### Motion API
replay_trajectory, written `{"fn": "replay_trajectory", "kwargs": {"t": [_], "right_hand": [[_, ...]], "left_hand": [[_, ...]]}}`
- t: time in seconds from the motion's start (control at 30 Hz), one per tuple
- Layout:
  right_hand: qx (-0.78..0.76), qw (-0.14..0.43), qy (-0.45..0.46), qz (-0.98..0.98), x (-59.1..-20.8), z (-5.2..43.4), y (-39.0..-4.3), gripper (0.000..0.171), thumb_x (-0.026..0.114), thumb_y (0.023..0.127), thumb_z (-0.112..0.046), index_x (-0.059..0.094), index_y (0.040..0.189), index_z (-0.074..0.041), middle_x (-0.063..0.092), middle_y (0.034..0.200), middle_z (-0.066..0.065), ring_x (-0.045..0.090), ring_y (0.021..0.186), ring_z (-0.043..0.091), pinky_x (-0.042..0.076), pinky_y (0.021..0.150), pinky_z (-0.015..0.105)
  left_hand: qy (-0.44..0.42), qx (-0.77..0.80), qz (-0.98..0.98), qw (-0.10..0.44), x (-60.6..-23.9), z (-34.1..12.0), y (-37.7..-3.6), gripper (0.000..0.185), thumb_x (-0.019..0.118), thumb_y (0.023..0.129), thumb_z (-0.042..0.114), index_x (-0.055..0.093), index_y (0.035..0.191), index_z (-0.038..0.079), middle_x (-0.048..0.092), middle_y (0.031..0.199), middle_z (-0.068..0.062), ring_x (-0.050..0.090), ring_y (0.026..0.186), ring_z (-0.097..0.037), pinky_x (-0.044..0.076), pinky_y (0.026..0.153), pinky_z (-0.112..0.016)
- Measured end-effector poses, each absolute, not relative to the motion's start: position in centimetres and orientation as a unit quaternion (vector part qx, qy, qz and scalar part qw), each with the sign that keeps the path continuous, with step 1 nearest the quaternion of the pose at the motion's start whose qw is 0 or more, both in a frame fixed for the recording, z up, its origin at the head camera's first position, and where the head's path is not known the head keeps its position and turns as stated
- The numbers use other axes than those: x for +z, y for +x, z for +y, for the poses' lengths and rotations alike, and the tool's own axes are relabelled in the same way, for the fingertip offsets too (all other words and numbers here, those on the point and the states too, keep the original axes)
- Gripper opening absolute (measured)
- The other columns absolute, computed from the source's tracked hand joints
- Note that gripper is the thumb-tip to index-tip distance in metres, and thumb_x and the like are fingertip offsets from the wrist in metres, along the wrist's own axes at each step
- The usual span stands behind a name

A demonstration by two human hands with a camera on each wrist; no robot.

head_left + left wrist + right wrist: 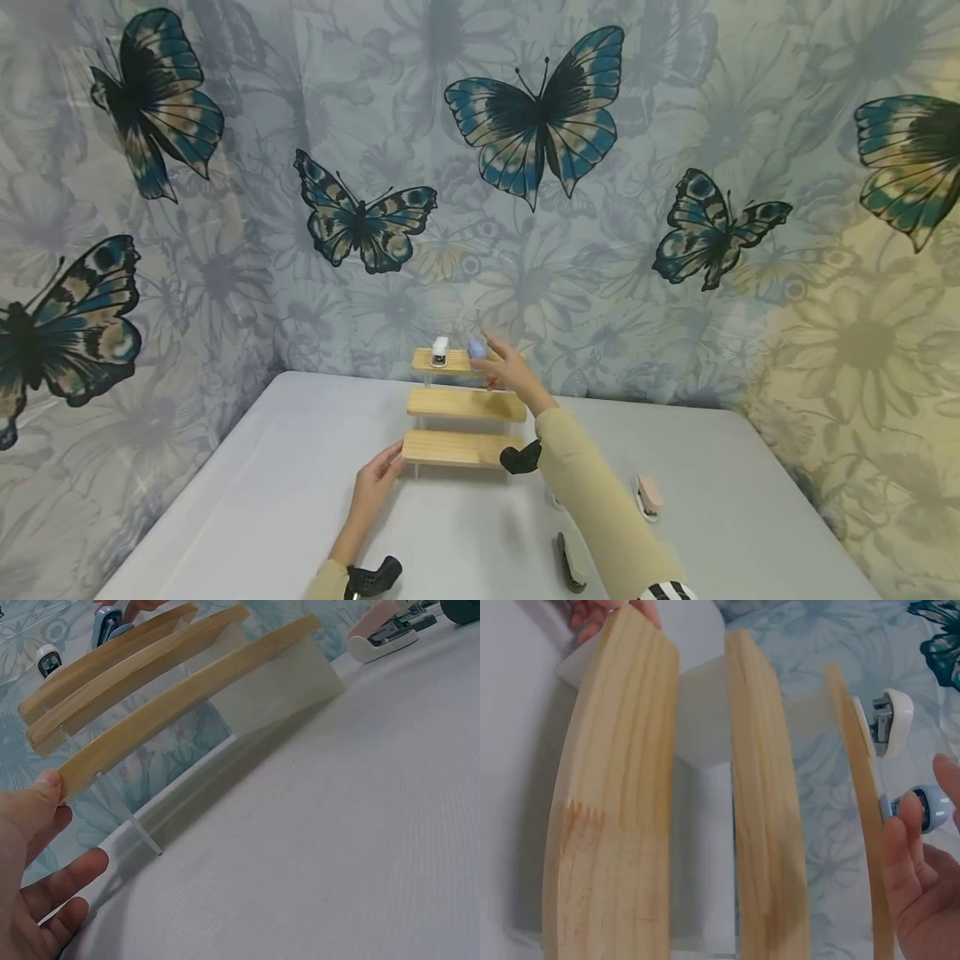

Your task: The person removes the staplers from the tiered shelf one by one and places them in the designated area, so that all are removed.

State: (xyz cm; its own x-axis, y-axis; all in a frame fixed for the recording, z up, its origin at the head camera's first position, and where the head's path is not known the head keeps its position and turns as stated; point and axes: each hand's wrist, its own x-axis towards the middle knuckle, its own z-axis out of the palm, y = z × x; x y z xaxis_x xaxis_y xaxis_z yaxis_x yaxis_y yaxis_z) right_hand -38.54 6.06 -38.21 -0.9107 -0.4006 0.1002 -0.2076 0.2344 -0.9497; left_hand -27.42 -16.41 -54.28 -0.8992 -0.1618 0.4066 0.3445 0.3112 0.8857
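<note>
**Blue stapler going on the top step, left hand steadying the bottom one**

Head view: a 3-step wooden riser [465, 404] sits near the back edge of the white worktop [262, 500], about mid-width. The right hand [504, 369] is up at the right end of the top step, fingers pinching a small blue stapler [477, 348]. A white stapler [440, 352] already stands on the same step, just left of the blue one and not touching it. The left hand [377, 479] has its fingers lying relaxed against the left end of the bottom step. Toward the front right of the worktop, a pink stapler [648, 497] and a grey-green stapler [572, 562] lie well apart from the riser. There's lots of bare worktop on the left side and between the riser and the front edge.

Left wrist view: the thumb [46, 787] touches the near corner of the bottom plank, the other fingers spread loose underneath. The riser's clear leg stands on the worktop, and the pink stapler sits off at the far end.

Right wrist view: the 3 planks run side by side with open gaps between them. The fingertips [909, 825] pinch the blue stapler right at the top plank's edge, with the white stapler just beyond. The middle and bottom steps are bare.
</note>
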Motion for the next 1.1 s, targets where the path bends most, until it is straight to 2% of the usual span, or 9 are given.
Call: {"fn": "replay_trajectory", "kwargs": {"t": [0.13, 0.2, 0.27, 0.47, 0.67, 0.73, 0.83, 0.93, 1.1], "right_hand": [[-0.576, 0.088, -0.200, 0.788, -36.5, 5.7, -37.2, 0.053, 0.051, 0.078, -0.016, 0.027, 0.124, -0.012, 0.031, 0.118, 0.019, 0.048, 0.062, 0.041, 0.045, 0.055, 0.041], [-0.570, 0.076, -0.198, 0.793, -36.3, 5.6, -37.0, 0.050, 0.051, 0.078, -0.014, 0.029, 0.123, -0.009, 0.035, 0.115, 0.020, 0.048, 0.060, 0.041, 0.045, 0.055, 0.042], [-0.575, 0.063, -0.191, 0.793, -36.7, 5.6, -37.4, 0.048, 0.052, 0.077, -0.013, 0.033, 0.121, -0.010, 0.042, 0.107, 0.020, 0.050, 0.054, 0.035, 0.045, 0.053, 0.041], [-0.592, 0.016, -0.176, 0.786, -38.6, 6.0, -38.7, 0.042, 0.058, 0.071, -0.016, 0.046, 0.111, -0.012, 0.050, 0.098, 0.010, 0.051, 0.046, 0.020, 0.047, 0.046, 0.030], [-0.611, 0.023, -0.190, 0.768, -39.0, 6.1, -38.9, 0.036, 0.058, 0.072, -0.012, 0.047, 0.105, -0.007, 0.040, 0.112, 0.010, 0.051, 0.049, 0.021, 0.047, 0.050, 0.035], [-0.620, 0.035, -0.186, 0.761, -38.6, 6.0, -38.4, 0.034, 0.057, 0.072, -0.010, 0.045, 0.104, -0.007, 0.030, 0.120, 0.010, 0.051, 0.051, 0.024, 0.046, 0.053, 0.040], [-0.632, 0.047, -0.195, 0.749, -39.1, 6.1, -38.4, 0.034, 0.056, 0.073, -0.011, 0.043, 0.104, -0.007, 0.027, 0.122, 0.009, 0.052, 0.053, 0.024, 0.046, 0.054, 0.040], [-0.635, 0.051, -0.201, 0.744, -39.8, 6.3, -38.6, 0.037, 0.056, 0.073, -0.015, 0.039, 0.105, -0.007, 0.027, 0.122, 0.009, 0.053, 0.056, 0.025, 0.047, 0.053, 0.037], [-0.650, 0.048, -0.205, 0.730, -41.5, 6.4, -39.4, 0.041, 0.059, 0.070, -0.024, 0.039, 0.103, -0.010, 0.034, 0.117, 0.008, 0.055, 0.059, 0.024, 0.048, 0.052, 0.032]], "left_hand": [[-0.051, -0.587, -0.780, 0.211, -54.1, -16.5, -27.4, 0.036, 0.048, 0.076, 0.034, 0.049, 0.107, 0.015, 0.047, 0.108, -0.001, 0.050, 0.085, -0.013, 0.044, 0.065, -0.020], [-0.050, -0.587, -0.780, 0.210, -54.0, -16.5, -27.4, 0.036, 0.048, 0.076, 0.035, 0.049, 0.107, 0.016, 0.046, 0.108, 0.000, 0.050, 0.085, -0.012, 0.044, 0.066, -0.019], [-0.049, -0.588, -0.779, 0.212, -53.9, -16.4, -27.5, 0.036, 0.049, 0.076, 0.035, 0.049, 0.107, 0.015, 0.047, 0.108, 0.001, 0.051, 0.084, -0.011, 0.044, 0.066, -0.019], [-0.053, -0.588, -0.778, 0.213, -53.9, -16.3, -27.5, 0.037, 0.049, 0.076, 0.034, 0.049, 0.107, 0.013, 0.047, 0.108, -0.001, 0.050, 0.085, -0.012, 0.044, 0.066, -0.019], [-0.065, -0.586, -0.777, 0.222, -54.0, -16.2, -27.5, 0.036, 0.049, 0.077, 0.032, 0.049, 0.107, 0.011, 0.047, 0.107, -0.004, 0.051, 0.084, -0.014, 0.044, 0.065, -0.019], [-0.065, -0.587, -0.775, 0.225, -54.1, -16.2, -27.5, 0.036, 0.049, 0.077, 0.031, 0.049, 0.106, 0.011, 0.047, 0.107, -0.004, 0.051, 0.083, -0.014, 0.044, 0.065, -0.020], [-0.062, -0.584, -0.777, 0.227, -54.2, -16.1, -27.5, 0.036, 0.049, 0.077, 0.032, 0.049, 0.106, 0.011, 0.048, 0.107, -0.004, 0.051, 0.084, -0.014, 0.044, 0.065, -0.019], [-0.059, -0.580, -0.781, 0.224, -54.2, -16.1, -27.3, 0.037, 0.049, 0.077, 0.033, 0.049, 0.106, 0.011, 0.047, 0.107, -0.004, 0.051, 0.083, -0.014, 0.044, 0.065, -0.019], [-0.056, -0.576, -0.786, 0.218, -54.3, -16.3, -27.2, 0.036, 0.048, 0.077, 0.032, 0.049, 0.107, 0.011, 0.048, 0.106, -0.004, 0.054, 0.073, -0.013, 0.045, 0.062, -0.020]]}}
